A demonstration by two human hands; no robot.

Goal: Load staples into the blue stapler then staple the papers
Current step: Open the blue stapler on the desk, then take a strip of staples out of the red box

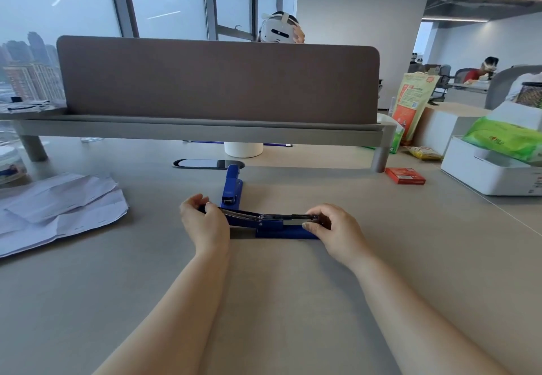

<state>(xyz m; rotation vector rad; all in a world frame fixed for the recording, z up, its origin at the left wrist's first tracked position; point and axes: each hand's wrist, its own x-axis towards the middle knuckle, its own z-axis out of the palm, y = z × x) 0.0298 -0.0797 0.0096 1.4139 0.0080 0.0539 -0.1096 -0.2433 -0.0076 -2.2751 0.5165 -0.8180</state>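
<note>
Two bare hands work a blue stapler point(272, 225) lying on the bench point(293, 301), straight ahead of the person. The left hand point(205, 223) curls around the stapler's raised top arm at its left end, fingers wrapped over it. The right hand point(331, 228) pinches the right end, thumb and fingertips point(308, 225) closed on the metal staple channel there. Both hands are grasping the stapler.

The stapler is hinged open. Its long axis runs left to right across the view; the blue base sits flat on the bench, and the top arm slopes upward toward the left hand, with the silver channel exposed between the hands. Which end is the stapling head cannot be told.

This looks like the loading step, with the magazine opened up. Whether staples are already in the channel is too small to see. The next move likely calls for a strip of staples laid into the channel, then the arm swung shut.

Just behind sits a second blue stapler point(231, 187), closed, its long axis pointing away from the person. A small red box point(404, 175), possibly staples, lies well apart to the right. A loose pile of crumpled white papers point(58, 210) lies well apart to the left, awaiting stapling.
</note>
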